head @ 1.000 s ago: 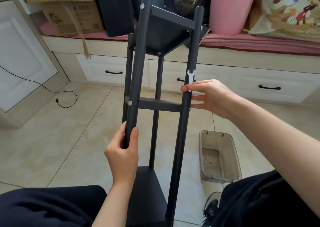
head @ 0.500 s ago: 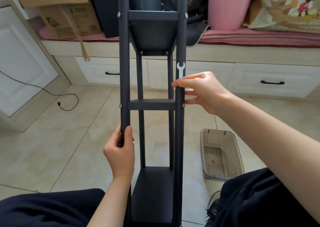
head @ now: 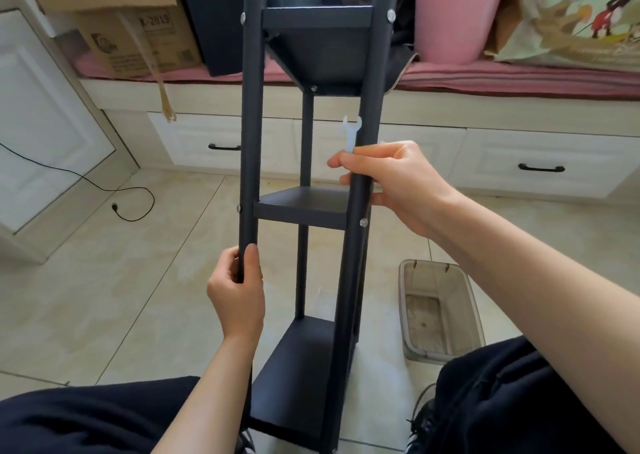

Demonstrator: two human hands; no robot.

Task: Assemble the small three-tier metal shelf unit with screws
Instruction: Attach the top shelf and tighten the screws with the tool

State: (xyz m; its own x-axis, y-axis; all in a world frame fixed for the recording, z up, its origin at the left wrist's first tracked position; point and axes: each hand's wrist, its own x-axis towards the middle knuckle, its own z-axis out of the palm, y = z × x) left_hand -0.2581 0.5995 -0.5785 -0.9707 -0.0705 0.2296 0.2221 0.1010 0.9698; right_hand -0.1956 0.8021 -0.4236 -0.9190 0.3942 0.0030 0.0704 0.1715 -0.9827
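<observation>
So we've got the shelf unit (head: pixel 311 211) lying tipped between our knees, its long axis running straight away from us toward the bed (head: pixel 519 79), bottom tier near our lap and top tier at the far end. Our left hand (head: pixel 237 297) is wrapped shut around the near-left post, lower down. Our right hand (head: pixel 391 183) is closed on the right post just above the middle tier, pinching a little white wrench (head: pixel 351 133) against it, open end pointing away. The right hand sits nearer the middle-tier screw (head: pixel 363 223), just below it, so probably that's the one to tighten next.
</observation>
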